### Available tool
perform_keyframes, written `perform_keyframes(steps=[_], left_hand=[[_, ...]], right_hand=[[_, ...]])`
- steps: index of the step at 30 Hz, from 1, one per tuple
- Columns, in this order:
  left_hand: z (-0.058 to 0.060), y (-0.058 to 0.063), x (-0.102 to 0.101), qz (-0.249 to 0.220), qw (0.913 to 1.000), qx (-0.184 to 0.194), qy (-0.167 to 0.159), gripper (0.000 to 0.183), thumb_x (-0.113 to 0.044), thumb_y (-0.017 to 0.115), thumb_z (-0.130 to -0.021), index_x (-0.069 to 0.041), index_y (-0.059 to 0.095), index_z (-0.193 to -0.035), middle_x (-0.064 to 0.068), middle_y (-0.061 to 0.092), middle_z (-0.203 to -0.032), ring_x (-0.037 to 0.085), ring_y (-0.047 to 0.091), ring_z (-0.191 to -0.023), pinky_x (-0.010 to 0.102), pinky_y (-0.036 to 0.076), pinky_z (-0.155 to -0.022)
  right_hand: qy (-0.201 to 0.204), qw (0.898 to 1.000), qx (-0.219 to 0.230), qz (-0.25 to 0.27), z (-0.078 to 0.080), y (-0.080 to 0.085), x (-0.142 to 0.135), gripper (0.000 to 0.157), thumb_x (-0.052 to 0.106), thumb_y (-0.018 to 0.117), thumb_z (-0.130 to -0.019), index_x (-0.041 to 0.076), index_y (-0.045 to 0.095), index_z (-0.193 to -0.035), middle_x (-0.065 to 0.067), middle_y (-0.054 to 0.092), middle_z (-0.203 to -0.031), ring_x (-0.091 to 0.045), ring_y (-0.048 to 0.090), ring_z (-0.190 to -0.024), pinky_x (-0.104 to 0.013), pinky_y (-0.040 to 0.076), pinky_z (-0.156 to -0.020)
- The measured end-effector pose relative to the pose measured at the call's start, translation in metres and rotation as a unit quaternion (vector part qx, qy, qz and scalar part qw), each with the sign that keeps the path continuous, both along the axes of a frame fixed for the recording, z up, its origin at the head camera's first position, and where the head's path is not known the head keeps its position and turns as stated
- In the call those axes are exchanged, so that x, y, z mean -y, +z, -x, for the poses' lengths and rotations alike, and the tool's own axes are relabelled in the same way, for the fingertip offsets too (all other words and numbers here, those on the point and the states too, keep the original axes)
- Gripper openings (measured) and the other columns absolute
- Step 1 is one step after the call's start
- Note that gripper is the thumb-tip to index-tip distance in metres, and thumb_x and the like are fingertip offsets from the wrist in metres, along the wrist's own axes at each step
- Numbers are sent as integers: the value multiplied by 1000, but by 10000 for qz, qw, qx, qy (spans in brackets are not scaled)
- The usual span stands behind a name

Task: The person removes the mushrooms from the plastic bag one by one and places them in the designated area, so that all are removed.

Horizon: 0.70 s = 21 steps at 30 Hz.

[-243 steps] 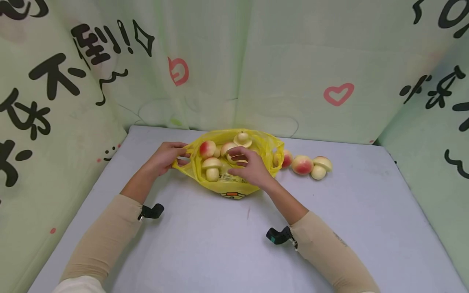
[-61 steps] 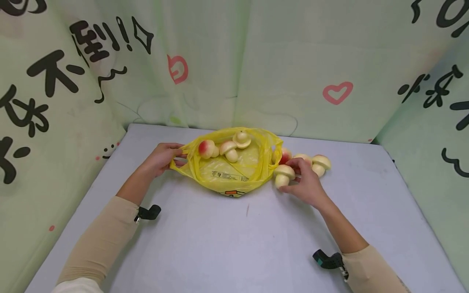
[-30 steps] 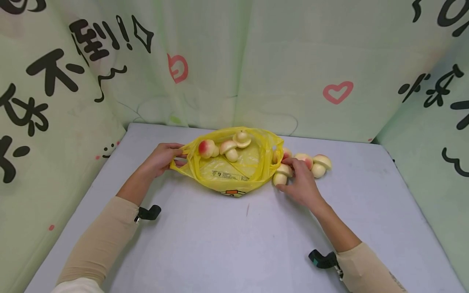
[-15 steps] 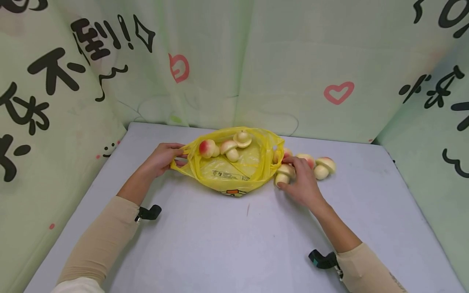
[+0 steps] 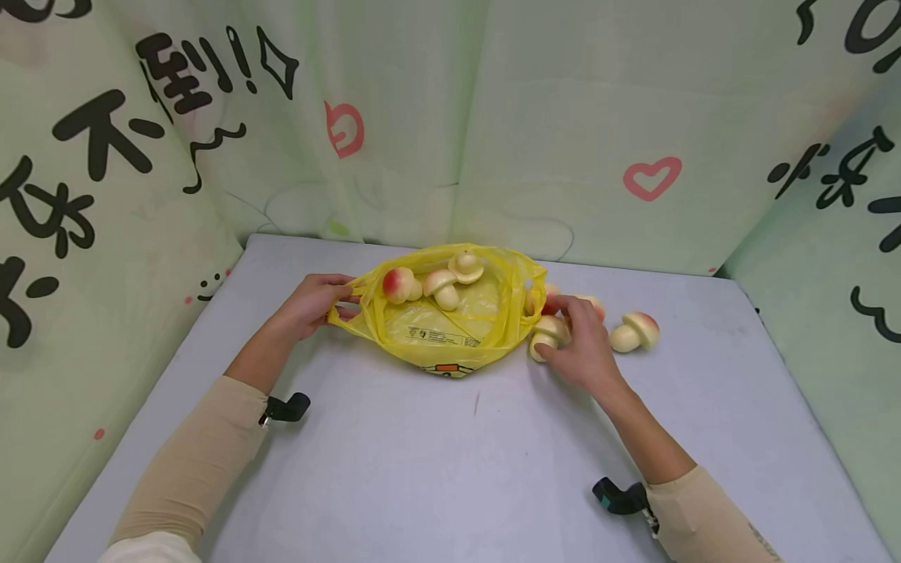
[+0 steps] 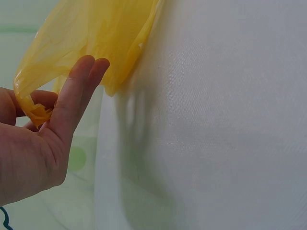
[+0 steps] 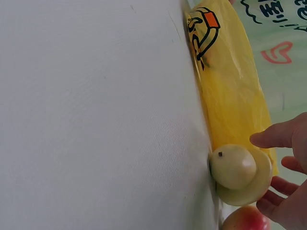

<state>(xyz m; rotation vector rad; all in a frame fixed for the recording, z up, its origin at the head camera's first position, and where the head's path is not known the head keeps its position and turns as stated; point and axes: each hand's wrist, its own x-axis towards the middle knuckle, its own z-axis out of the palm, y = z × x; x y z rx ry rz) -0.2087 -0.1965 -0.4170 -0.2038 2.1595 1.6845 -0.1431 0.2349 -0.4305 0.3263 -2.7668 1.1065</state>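
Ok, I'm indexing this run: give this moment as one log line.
left grip holds yellow bag; right grip around near mushroom beside bag; three mushrooms inside bag; rightmost mushroom lying on table

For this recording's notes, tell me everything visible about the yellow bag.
The yellow bag looks like thin, crinkled, translucent plastic, with small dark print and an orange-and-black graphic low on its front. It lies on the white table, its mouth spread open and facing the head camera, showing three toy mushrooms inside. The left hand grips its left end. Another mushroom stands outside, close by its right end; whether they touch is unclear.
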Motion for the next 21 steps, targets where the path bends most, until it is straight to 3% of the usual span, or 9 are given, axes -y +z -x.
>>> perform_keyframes(steps=[21], left_hand=[[1,0,-1,-5,10000,30,45,45,-20,45,-112,-1,48,-153,25,57,-141,10,74,-78,22,62,-78]], right_hand=[[93,9979,-343,544,10,13,21,58,1,80,-85,1,56,-138,-23,55,-135,-41,57,-123,-55,50,-109]])
